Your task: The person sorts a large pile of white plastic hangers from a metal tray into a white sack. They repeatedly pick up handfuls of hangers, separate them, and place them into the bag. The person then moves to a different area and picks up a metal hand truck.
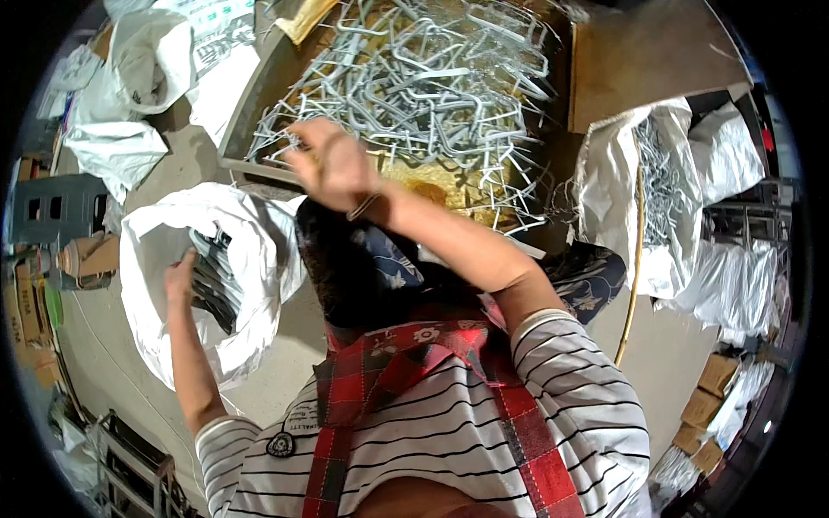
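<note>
My left hand (pixel 179 278) reaches into a white woven sack (pixel 142 259) on the floor at the left. Its fingers look stretched out against the ends of a bundle of bent grey metal rods (pixel 214 281) lying roughly side by side inside; some of the fingers are hidden. My right hand (pixel 332 164) is raised at the near left corner of a large bin (pixel 237 138), over the rim. It is blurred, and its grip does not show. Bent metal rods (pixel 432 95) fill the bin in a loose tangle, with yellowish sheeting (pixel 449 186) under them.
A brown board (pixel 656 65) stands at the bin's right side. Beyond it, an open sack (pixel 604 186) holds more metal pieces (pixel 661 177), with a thin yellow pole (pixel 640 224) leaning by it. White sacks (pixel 117 147) and a dark crate (pixel 56 209) are at the left.
</note>
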Motion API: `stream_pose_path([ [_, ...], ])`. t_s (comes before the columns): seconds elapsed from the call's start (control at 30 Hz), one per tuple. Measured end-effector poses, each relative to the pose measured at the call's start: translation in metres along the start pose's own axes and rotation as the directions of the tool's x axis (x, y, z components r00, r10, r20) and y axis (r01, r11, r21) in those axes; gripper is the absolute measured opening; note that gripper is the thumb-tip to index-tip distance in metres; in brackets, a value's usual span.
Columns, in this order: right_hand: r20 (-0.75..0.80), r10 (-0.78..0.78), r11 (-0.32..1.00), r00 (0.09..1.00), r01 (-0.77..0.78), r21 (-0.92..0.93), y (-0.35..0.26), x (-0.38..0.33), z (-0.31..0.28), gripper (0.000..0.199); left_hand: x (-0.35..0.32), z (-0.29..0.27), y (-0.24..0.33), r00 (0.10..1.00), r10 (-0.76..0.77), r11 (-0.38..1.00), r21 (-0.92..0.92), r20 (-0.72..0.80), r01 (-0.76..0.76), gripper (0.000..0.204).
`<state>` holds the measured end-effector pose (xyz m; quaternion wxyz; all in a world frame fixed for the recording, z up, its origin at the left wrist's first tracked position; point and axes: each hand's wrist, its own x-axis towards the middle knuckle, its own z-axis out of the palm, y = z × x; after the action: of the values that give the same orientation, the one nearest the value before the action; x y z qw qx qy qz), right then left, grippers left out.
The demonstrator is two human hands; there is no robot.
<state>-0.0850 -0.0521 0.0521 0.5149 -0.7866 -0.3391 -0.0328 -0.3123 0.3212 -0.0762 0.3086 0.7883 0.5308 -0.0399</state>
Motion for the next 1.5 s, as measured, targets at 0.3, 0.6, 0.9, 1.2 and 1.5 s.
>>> stream_pose_path([
  [0.3,0.033,0.447,0.717,0.894,-0.336,-0.611,0.215,-0.086,-0.171,0.029,-0.203,0.01,0.277,0.7,0.543,0.476,-0.518,-0.463,-0.711,0.011],
  [0.6,-0.01,0.748,0.169,0.664,-0.205,-0.964,0.337,-0.092,-0.272,0.044,-0.22,0.196,0.384,0.632,0.765,0.441,-0.819,0.128,-0.368,0.03],
  [0.9,0.127,0.858,0.271,0.498,-0.229,-0.935,0.418,-0.124,-0.265,0.053,-0.19,0.218,0.405,0.659,0.699,0.52,-0.83,0.279,-0.2,0.017],
  [1.2,0.274,0.752,0.519,0.599,-0.283,-0.806,0.228,-0.055,-0.225,0.041,-0.221,0.25,0.39,0.328,0.392,0.815,-0.49,0.86,0.31,0.052],
  [1.5,0.479,0.556,0.83,0.679,-0.478,-0.286,0.111,-0.064,-0.165,0.066,-0.199,0.275,0.376,0.573,0.376,0.573,-0.669,0.728,0.474,0.032],
])
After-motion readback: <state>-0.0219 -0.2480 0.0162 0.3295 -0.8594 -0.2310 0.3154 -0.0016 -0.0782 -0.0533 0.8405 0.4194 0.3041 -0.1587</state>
